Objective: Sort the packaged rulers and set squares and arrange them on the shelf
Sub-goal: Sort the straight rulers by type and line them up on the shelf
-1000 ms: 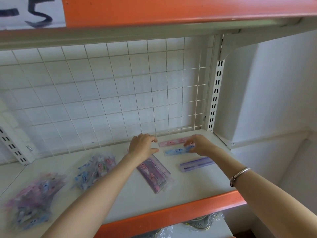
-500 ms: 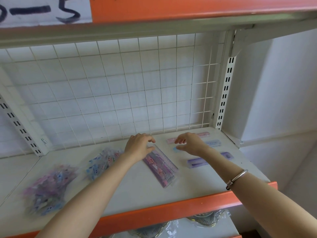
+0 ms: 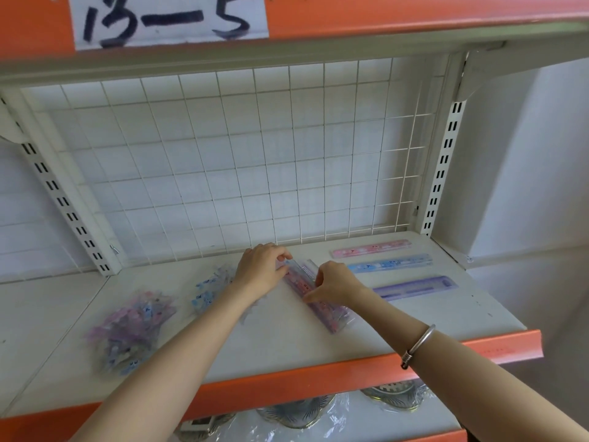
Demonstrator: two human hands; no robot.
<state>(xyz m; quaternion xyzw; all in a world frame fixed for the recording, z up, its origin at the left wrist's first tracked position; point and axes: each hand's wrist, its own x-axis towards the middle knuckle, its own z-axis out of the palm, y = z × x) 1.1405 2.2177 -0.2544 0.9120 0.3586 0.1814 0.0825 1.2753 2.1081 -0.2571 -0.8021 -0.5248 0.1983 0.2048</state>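
Note:
A clear packet of pink rulers [image 3: 322,306] lies slanted on the white shelf [image 3: 287,342]. My left hand [image 3: 263,269] grips the packet's far end with curled fingers. My right hand [image 3: 333,283] pinches its right edge near the middle. Three single rulers lie side by side at the right: a pink ruler [image 3: 371,248] at the back, a blue ruler [image 3: 390,263] in the middle and a purple ruler [image 3: 414,287] nearest. Two heaps of packaged set squares sit at the left, one [image 3: 134,330] near the front and one [image 3: 208,290] partly behind my left forearm.
A white wire grid [image 3: 239,161] closes the back of the shelf. Slotted uprights [image 3: 441,173] stand at both sides. An orange lip [image 3: 318,378] runs along the front edge. The shelf above carries a label reading 13-5 [image 3: 169,19]. Wrapped items [image 3: 296,413] lie on the shelf below.
My right hand left the single rulers and came left onto the ruler packet. My left hand stayed on the packet's far end. The view shifted left and up.

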